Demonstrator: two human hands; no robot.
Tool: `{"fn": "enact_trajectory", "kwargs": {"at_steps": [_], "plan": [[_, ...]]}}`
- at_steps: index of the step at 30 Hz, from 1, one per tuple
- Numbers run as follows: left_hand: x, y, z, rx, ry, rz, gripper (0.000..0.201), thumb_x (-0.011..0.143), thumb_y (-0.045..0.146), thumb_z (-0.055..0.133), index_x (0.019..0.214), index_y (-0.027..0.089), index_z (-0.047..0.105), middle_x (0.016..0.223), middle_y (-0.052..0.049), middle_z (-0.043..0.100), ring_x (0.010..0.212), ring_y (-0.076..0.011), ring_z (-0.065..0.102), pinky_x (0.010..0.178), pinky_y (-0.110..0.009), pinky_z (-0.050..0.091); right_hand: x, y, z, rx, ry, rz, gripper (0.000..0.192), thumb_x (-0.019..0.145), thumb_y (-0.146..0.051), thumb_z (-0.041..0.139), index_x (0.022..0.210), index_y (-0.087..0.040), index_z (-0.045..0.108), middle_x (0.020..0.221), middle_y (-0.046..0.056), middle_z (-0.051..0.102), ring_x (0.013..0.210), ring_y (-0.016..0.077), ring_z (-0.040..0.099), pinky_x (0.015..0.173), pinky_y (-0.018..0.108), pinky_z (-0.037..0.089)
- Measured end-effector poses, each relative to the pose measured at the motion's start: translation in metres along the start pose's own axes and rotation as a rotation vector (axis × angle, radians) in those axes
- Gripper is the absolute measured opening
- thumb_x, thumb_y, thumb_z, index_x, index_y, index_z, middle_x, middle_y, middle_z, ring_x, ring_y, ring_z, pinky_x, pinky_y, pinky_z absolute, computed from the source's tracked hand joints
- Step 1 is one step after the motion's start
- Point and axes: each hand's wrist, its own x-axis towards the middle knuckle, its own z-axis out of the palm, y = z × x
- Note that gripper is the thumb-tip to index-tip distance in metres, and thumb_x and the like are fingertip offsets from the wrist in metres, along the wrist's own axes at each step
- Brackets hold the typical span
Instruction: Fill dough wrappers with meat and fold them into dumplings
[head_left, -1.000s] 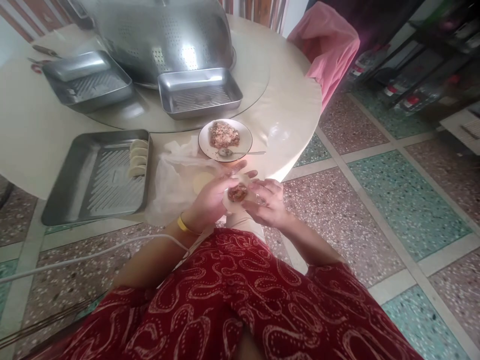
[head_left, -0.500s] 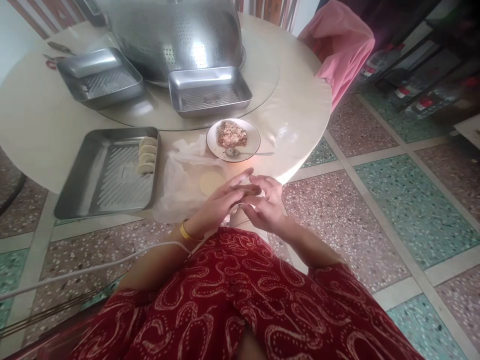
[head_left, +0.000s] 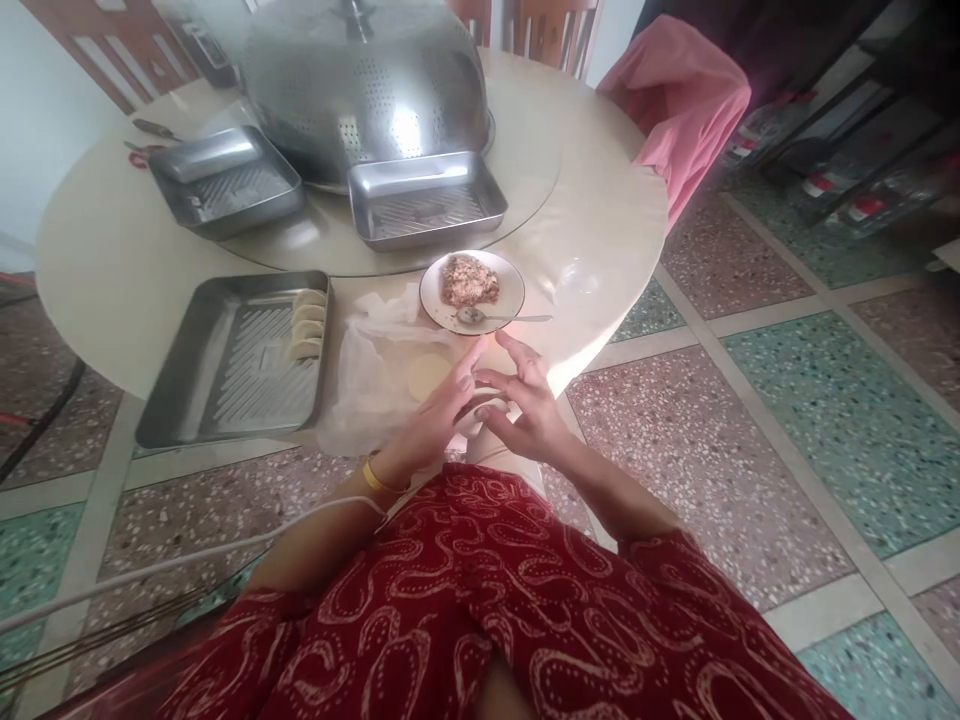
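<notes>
A half-moon dumpling (head_left: 486,403) sits between my two hands, largely hidden by the fingers. My left hand (head_left: 436,412) supports it from the left with its fingers pointing forward. From the other side my right hand (head_left: 531,408) has its thumb and fingers at the dumpling's edge, its index finger raised. Just left of my hands, a round dough wrapper (head_left: 430,376) lies on a crumpled plastic bag (head_left: 367,385). Beyond them is a white plate (head_left: 511,278) of minced filling (head_left: 469,281), with a spoon (head_left: 472,316) resting on it.
To the left, a large metal tray (head_left: 176,370) holds several folded dumplings (head_left: 307,325) along its right side. Two smaller trays (head_left: 225,185) (head_left: 427,200) and a big perforated metal dome (head_left: 367,90) stand on the turntable. A white cable (head_left: 225,548) runs by my left forearm.
My right fingers have spread and lifted somewhat, and the dark filling seen between my hands is now covered. The view has shifted slightly, so the table sits lower and further right.
</notes>
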Motion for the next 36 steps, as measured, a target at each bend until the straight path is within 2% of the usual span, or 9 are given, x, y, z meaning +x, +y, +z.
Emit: {"fn": "enact_trajectory", "kwargs": {"at_steps": [5,9,13,16,20,23,27,32,36], "plan": [[0.003,-0.001,-0.005,0.121,0.011,0.108,0.065,0.093,0.041,0.058,0.151,0.025,0.035,0.163,-0.006,0.025,0.152,-0.0271,0.016,0.122,-0.038,0.026,0.003,0.005,0.002,0.068,-0.016,0.005,0.024,0.085,-0.024,0.065,0.108,-0.030,0.070,0.157,0.001,0.036,0.139,0.0317,0.042,0.108,0.060,0.043],[0.005,-0.006,-0.008,0.103,0.035,0.111,0.061,0.096,0.047,0.050,0.150,0.022,0.037,0.159,-0.009,0.034,0.152,-0.0262,0.018,0.125,-0.041,0.016,0.006,0.007,0.007,0.153,0.031,-0.005,0.015,0.086,-0.022,0.066,0.095,-0.032,0.073,0.153,-0.004,0.042,0.141,0.0290,0.042,0.111,0.060,0.042],[0.003,-0.009,-0.011,0.004,-0.015,0.116,0.059,0.099,0.052,0.037,0.153,0.027,0.031,0.151,-0.010,0.046,0.142,-0.0265,0.041,0.117,-0.043,0.034,0.009,0.004,0.011,0.292,0.068,0.031,0.010,0.088,-0.023,0.065,0.092,-0.030,0.071,0.149,-0.002,0.047,0.138,0.0272,0.046,0.110,0.058,0.046],[-0.002,-0.007,-0.017,0.006,0.083,0.151,0.051,0.098,0.050,0.045,0.142,0.026,0.048,0.139,-0.009,0.056,0.132,-0.0250,0.050,0.109,-0.039,0.041,0.010,0.000,0.011,0.385,0.069,0.108,0.010,0.090,-0.024,0.062,0.095,-0.030,0.069,0.146,0.000,0.050,0.135,0.0252,0.051,0.104,0.054,0.052],[-0.011,-0.003,-0.028,0.131,0.216,0.151,0.030,0.088,0.042,0.064,0.110,0.022,0.069,0.112,-0.007,0.068,0.106,-0.0224,0.062,0.093,-0.034,0.050,0.011,-0.007,0.009,0.507,0.054,0.168,0.008,0.094,-0.026,0.058,0.098,-0.028,0.064,0.127,0.005,0.064,0.113,0.0209,0.066,0.092,0.046,0.061],[-0.014,-0.004,-0.035,0.181,0.173,0.142,0.025,0.086,0.038,0.067,0.105,0.021,0.070,0.104,-0.006,0.070,0.094,-0.0200,0.064,0.085,-0.032,0.051,0.010,-0.012,0.009,0.517,0.060,0.175,0.009,0.095,-0.025,0.056,0.099,-0.027,0.063,0.110,0.005,0.070,0.106,0.0198,0.069,0.089,0.043,0.062],[-0.013,-0.007,-0.036,0.287,0.157,0.220,0.021,0.087,0.034,0.065,0.103,0.022,0.070,0.099,-0.004,0.070,0.092,-0.0168,0.064,0.083,-0.028,0.050,0.008,-0.015,0.011,0.510,0.046,0.192,0.014,0.094,-0.021,0.058,0.105,-0.028,0.063,0.119,0.005,0.068,0.102,0.0185,0.070,0.083,0.039,0.064],[-0.013,-0.005,-0.033,0.413,0.243,0.276,0.013,0.087,0.029,0.060,0.090,0.019,0.069,0.091,-0.003,0.070,0.084,-0.0145,0.064,0.073,-0.025,0.050,0.006,-0.016,0.014,0.459,0.044,0.173,0.028,0.093,-0.019,0.059,0.119,-0.030,0.062,0.121,0.006,0.067,0.106,0.0178,0.069,0.070,0.030,0.065],[-0.013,-0.008,-0.030,0.417,0.295,0.276,0.012,0.087,0.027,0.059,0.088,0.018,0.067,0.085,-0.002,0.070,0.078,-0.0126,0.063,0.071,-0.024,0.049,0.006,-0.013,0.016,0.376,0.046,0.153,0.032,0.093,-0.019,0.060,0.122,-0.032,0.062,0.123,0.006,0.067,0.109,0.0186,0.069,0.077,0.034,0.066]]}}
